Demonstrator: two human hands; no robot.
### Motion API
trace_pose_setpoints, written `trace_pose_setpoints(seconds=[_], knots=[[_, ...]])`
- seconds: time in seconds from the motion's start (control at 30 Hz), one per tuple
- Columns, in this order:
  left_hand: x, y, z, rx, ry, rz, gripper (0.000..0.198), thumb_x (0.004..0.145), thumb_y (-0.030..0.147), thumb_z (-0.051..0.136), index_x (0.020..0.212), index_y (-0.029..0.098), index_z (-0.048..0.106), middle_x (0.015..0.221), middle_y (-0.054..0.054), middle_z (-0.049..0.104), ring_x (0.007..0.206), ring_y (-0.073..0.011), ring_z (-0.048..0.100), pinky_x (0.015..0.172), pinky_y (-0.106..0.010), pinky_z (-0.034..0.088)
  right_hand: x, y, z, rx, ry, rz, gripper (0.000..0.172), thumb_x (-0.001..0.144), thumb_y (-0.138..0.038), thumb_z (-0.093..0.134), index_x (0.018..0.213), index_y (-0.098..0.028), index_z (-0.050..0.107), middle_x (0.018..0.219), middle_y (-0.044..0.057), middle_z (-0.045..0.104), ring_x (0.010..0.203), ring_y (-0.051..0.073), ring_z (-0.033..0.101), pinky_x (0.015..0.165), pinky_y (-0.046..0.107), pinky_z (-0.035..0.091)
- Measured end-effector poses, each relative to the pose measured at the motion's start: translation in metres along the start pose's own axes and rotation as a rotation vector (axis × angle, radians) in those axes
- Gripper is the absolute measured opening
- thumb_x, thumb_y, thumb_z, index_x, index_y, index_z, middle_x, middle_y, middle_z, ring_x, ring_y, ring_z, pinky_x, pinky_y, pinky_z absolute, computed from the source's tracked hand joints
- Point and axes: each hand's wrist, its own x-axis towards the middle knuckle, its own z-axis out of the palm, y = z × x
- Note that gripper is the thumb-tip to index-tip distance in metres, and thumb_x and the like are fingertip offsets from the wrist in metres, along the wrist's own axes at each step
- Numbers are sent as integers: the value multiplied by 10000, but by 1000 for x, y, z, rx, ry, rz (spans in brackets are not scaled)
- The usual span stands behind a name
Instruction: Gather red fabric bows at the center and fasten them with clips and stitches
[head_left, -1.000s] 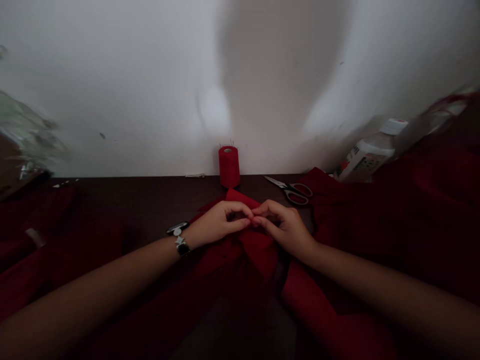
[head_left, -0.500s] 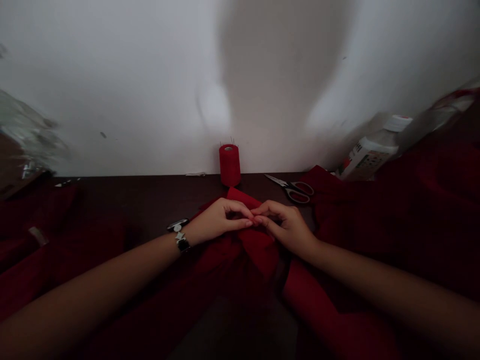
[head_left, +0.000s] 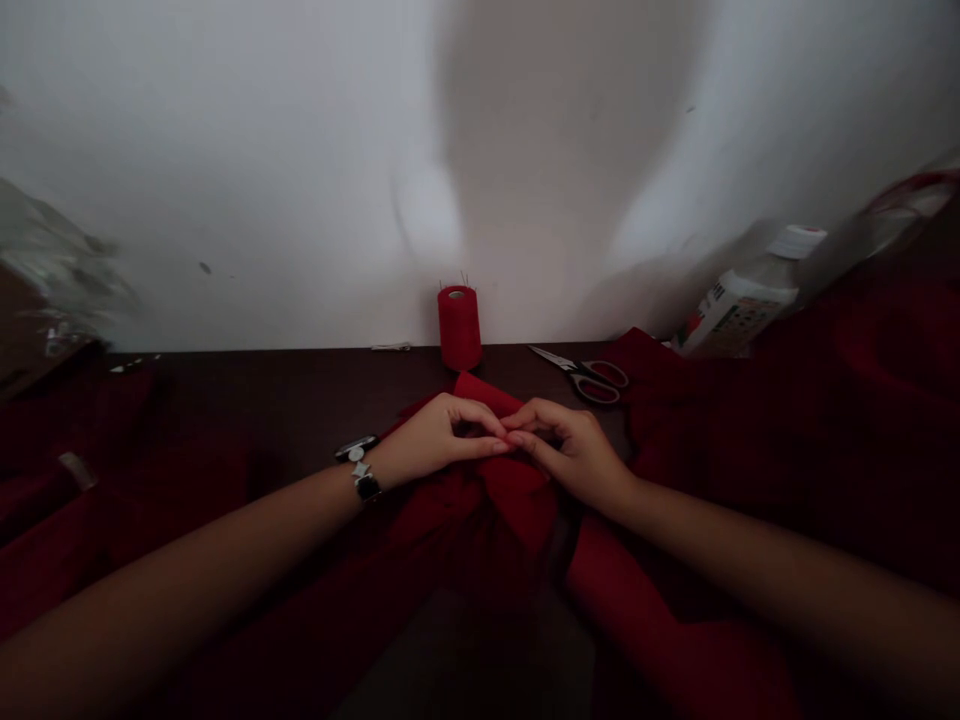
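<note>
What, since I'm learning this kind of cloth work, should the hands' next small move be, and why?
Probably press the pinched fold flat with the left hand, freeing the right hand to fetch a pin. Both hands' fingertips meet on a small fold of the red fabric, and thin pins seem to stand in the red thread spool just behind it.

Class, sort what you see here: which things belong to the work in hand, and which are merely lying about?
In hand: left hand and right hand, fingertips meeting, pinching a fold of the red fabric.

Lying about, untouched beyond the hands: red thread spool, scissors, white bottle.
</note>
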Motion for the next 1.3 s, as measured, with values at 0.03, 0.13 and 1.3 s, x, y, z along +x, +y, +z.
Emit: trace_pose_setpoints(seconds=[0.03, 0.13, 1.3], knots=[[0, 0, 0, 1, 1, 2, 130, 759, 268, 691, 819, 157, 722, 802, -15, 700, 754, -125, 611, 724, -225, 456, 0, 0, 0, 3, 0, 1, 93, 852, -208, 575, 911, -180, 640, 825, 18, 698, 732, 114, 664, 659, 201, 505], [0, -1, 0, 11, 5, 1, 129, 761, 271, 689, 822, 162, 720, 799, -11, 700, 747, -120, 607, 724, -226, 455, 0, -1, 1, 13, -1, 3, 93, 850, -210, 574, 912, -177, 635, 834, 22, 701, 741, 117, 671, 668, 204, 511], [1, 2, 3, 23, -7, -28, 89, 738, 165, 579, 765, 146, 662, 748, 6, 652, 719, -126, 563, 701, -236, 428, 3, -8, 0, -152, 3, -143, 66, 838, -228, 613, 809, -188, 657, 816, 35, 596, 717, 122, 556, 629, 234, 438]])
